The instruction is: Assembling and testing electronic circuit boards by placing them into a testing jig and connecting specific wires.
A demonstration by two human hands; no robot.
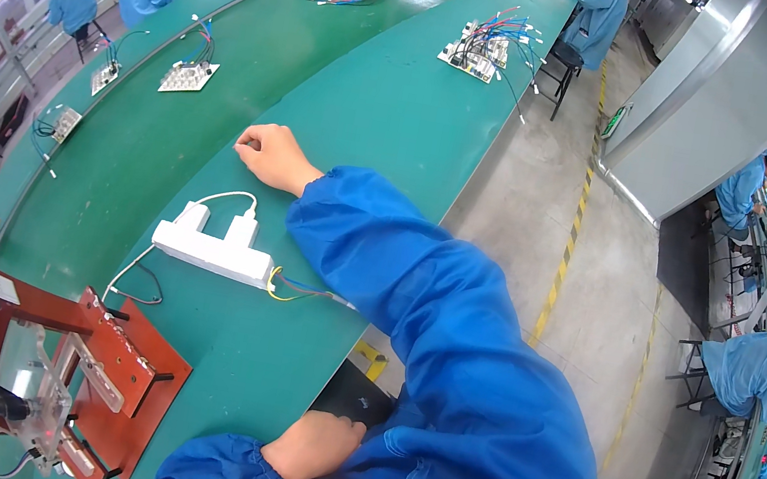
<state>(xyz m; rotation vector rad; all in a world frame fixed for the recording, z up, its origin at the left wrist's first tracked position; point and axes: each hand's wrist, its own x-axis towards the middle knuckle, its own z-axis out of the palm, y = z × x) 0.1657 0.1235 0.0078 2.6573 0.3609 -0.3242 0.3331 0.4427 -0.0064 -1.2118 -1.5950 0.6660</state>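
My right hand (pixel 275 158) rests on the green bench top near the edge of the sunken belt, its fingers curled in a loose fist. Nothing shows sticking out of it. My left hand (pixel 315 446) lies back-up at the bench's near edge, close to my body; its fingers bend out of sight underneath. Between the hands sits a white power strip (pixel 217 254) with two white plugs in it and a thin white cable. At the near left stands a red-brown fixture (pixel 123 369) with clear plastic parts, a black clamp handle and a small red light.
Circuit boards with wires lie on the belt (pixel 333 59), including one white board (pixel 189 77). A cluster of wired boards (pixel 475 55) sits farther along the bench. Co-workers in blue sit around, one at the far end (pixel 598 17). Yellow-black tape (pixel 561 269) marks the floor.
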